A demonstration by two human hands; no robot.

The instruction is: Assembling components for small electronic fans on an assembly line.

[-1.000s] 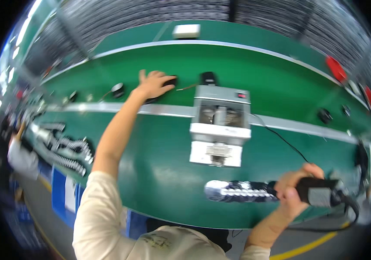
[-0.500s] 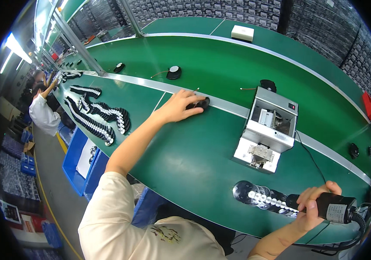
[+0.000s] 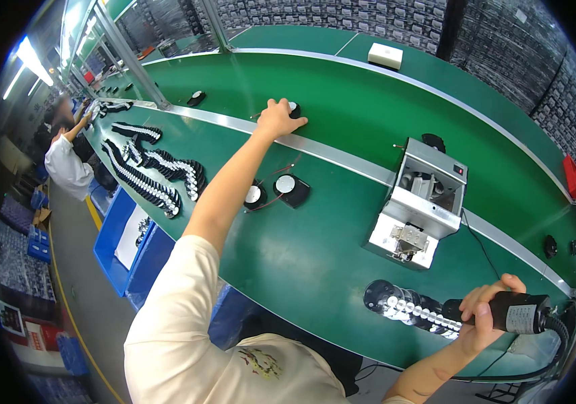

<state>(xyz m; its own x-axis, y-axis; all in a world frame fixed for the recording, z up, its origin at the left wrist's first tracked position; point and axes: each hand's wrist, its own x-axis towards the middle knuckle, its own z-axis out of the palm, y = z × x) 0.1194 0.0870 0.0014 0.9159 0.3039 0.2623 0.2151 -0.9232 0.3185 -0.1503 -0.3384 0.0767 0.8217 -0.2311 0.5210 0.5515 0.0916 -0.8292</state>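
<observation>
My left hand [image 3: 278, 120] reaches onto the green belt. Its fingers close around a small black round part [image 3: 294, 109] with a white disc face and a thin wire; the hand partly hides it. Two similar black parts lie on the bench below that forearm, the first [image 3: 254, 194] beside the second [image 3: 292, 189], their thin red wires loose. At the lower right, my right hand [image 3: 482, 311] grips a black cylindrical tool [image 3: 518, 312] with a white label and a corrugated cable. Beside the tool's front end lies an overlapping row of black parts with white discs [image 3: 412, 308].
A metal box-shaped machine [image 3: 422, 195] stands right of centre. Long rows of black parts [image 3: 141, 178] lie on the left of the bench, above a blue bin [image 3: 116, 249]. A metal rail [image 3: 342, 158] divides bench from belt. Another person [image 3: 67, 165] works far left.
My left hand has moved from the bench edge up and left onto the belt. Two black parts now lie on the bench, let go. My right hand keeps its grip, nearly still.
</observation>
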